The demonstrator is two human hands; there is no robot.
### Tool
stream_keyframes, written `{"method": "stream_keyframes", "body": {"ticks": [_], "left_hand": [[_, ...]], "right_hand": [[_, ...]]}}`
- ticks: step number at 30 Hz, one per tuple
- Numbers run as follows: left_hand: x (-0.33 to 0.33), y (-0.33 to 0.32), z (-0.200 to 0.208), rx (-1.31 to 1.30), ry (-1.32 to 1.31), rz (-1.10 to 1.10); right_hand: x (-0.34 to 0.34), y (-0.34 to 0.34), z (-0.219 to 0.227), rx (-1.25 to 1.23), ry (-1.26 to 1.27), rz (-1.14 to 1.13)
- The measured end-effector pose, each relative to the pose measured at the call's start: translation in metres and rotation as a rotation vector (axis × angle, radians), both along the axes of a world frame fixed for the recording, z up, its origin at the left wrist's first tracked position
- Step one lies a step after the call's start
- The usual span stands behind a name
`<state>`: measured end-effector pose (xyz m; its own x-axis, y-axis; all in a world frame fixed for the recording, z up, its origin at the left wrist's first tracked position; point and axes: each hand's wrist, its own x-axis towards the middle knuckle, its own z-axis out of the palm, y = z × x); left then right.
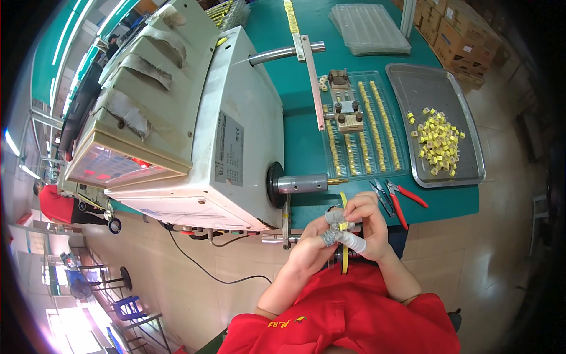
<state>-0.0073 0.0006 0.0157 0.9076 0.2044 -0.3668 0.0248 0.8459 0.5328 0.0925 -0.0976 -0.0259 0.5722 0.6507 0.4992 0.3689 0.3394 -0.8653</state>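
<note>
Both hands meet in front of my red shirt, holding one small yellow coil-like part (344,226) between the fingertips. My left hand (315,241), with grey wrappings on its fingertips, pinches the part from the left. My right hand (372,226) closes on it from the other side, its thumb wrapped in white. A narrow yellow tape roll (345,266), seen edge-on, stands behind the hands and is partly hidden by them. Just ahead, the machine's metal spindle (302,183) points to the right. Whether any tape or wire runs to the part cannot be made out.
The white machine (244,118) fills the left side of the green table (439,205). Red-handled cutters (398,206) lie right of my hands. Beyond are a clear plastic tray (354,172) with rows of yellow parts, a metal tray (439,75) with a heap, and stacked plastic trays (371,29).
</note>
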Motion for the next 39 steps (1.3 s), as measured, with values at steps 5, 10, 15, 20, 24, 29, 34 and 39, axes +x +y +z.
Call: {"method": "stream_keyframes", "body": {"ticks": [5, 10, 15, 20, 24, 29, 34, 39], "left_hand": [[-0.003, 0.0, -0.009, 0.027, -0.037, -0.036], [-0.002, -0.004, -0.02, 0.632, -0.146, 0.077], [-0.005, -0.005, -0.013, 0.379, -0.1, 0.1], [-0.005, -0.003, -0.014, 0.124, -0.163, 0.07], [-0.006, -0.007, -0.014, 0.197, -0.152, 0.125], [-0.001, -0.01, -0.015, 0.479, -0.091, 0.197], [0.002, -0.01, -0.008, 0.635, -0.075, 0.233], [0.009, -0.008, -0.009, 0.71, -0.025, 0.229]], "right_hand": [[-0.001, 0.0, 0.0, 0.005, 0.059, 0.038], [-0.007, 0.007, 0.005, 0.095, 0.145, 0.095], [-0.014, 0.011, 0.008, 0.047, 0.053, -0.014], [-0.023, 0.011, 0.0, 0.038, 0.031, -0.117], [-0.028, 0.012, -0.001, 0.064, 0.092, -0.1], [-0.026, 0.013, 0.001, 0.138, 0.235, -0.018], [-0.022, 0.015, 0.008, 0.163, 0.331, 0.069], [-0.016, 0.015, 0.008, 0.136, 0.385, 0.057]]}}
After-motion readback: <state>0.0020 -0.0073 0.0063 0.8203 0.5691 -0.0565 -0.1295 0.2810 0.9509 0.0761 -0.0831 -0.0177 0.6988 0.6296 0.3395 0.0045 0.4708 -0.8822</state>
